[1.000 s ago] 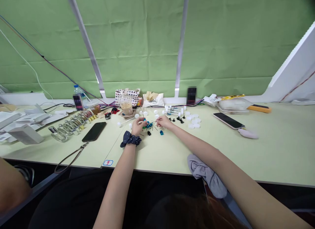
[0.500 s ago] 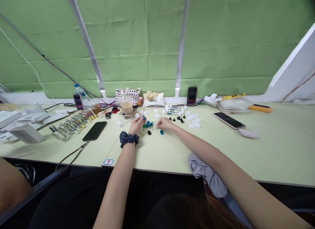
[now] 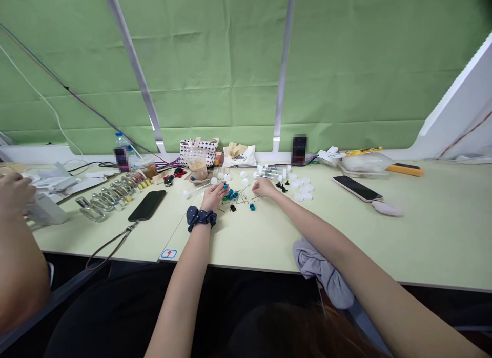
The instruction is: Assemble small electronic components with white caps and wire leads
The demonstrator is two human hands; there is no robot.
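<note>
My left hand (image 3: pixel 214 197), with a dark dotted scrunchie (image 3: pixel 200 217) at its wrist, is closed on a small blue piece (image 3: pixel 225 185) at its fingertips. Just right of it lie small blue and green pieces (image 3: pixel 231 195) and several thin sticks (image 3: pixel 241 198). My right hand (image 3: pixel 264 187) pinches what looks like one thin dark stick (image 3: pixel 255 197), low over the table. Nearer to me are a black piece (image 3: pixel 232 208) and a loose blue piece (image 3: pixel 252 207). Several black stoppers (image 3: pixel 283 189) sit right of my right hand.
White caps (image 3: pixel 306 189) and clear capped tubes (image 3: pixel 272 172) lie behind and to the right. Phones (image 3: pixel 147 205) (image 3: pixel 356 188) flank the work area. On the left stand glass bottles (image 3: pixel 92 208); a co-worker's hand (image 3: pixel 15 196) is at a white box (image 3: pixel 46 209). An iced drink cup (image 3: pixel 198 165) stands behind.
My right hand has moved right, away from the sticks, with a thin stick now at its fingertips. My left hand stays put. A co-worker's hand has come in at the left.
</note>
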